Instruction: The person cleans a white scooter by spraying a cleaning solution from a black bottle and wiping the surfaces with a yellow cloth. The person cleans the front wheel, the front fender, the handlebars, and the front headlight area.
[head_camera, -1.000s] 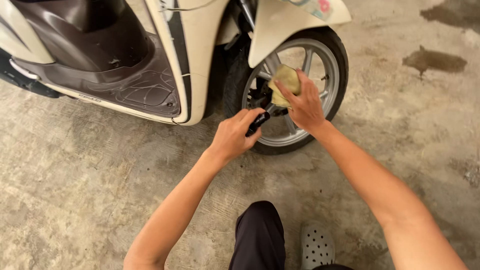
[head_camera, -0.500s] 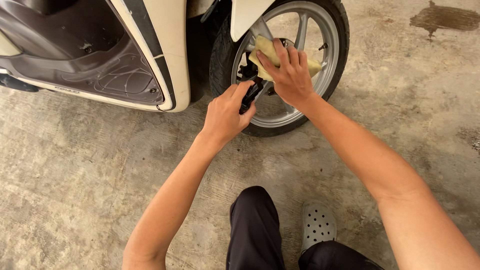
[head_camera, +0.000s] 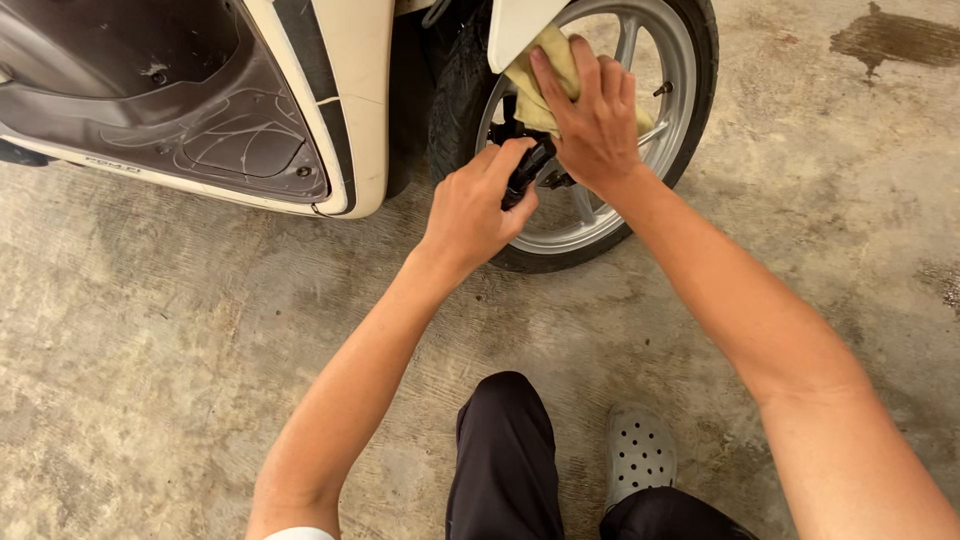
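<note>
Two hands at the front wheel (head_camera: 640, 170) of a cream scooter (head_camera: 330, 90). Left hand (head_camera: 478, 205): fingers curled shut around a black part (head_camera: 527, 168) near the wheel hub. Right hand (head_camera: 592, 118): fingers spread, pressing a yellow cloth (head_camera: 545, 75) flat against the silver spokes, just above the black part. Wheel stands on a concrete floor (head_camera: 180, 330); dark tyre rims it. Below: one knee in dark trousers (head_camera: 505, 450), one grey perforated clog (head_camera: 640, 450). Dark stain (head_camera: 900, 40) on floor, far right
</note>
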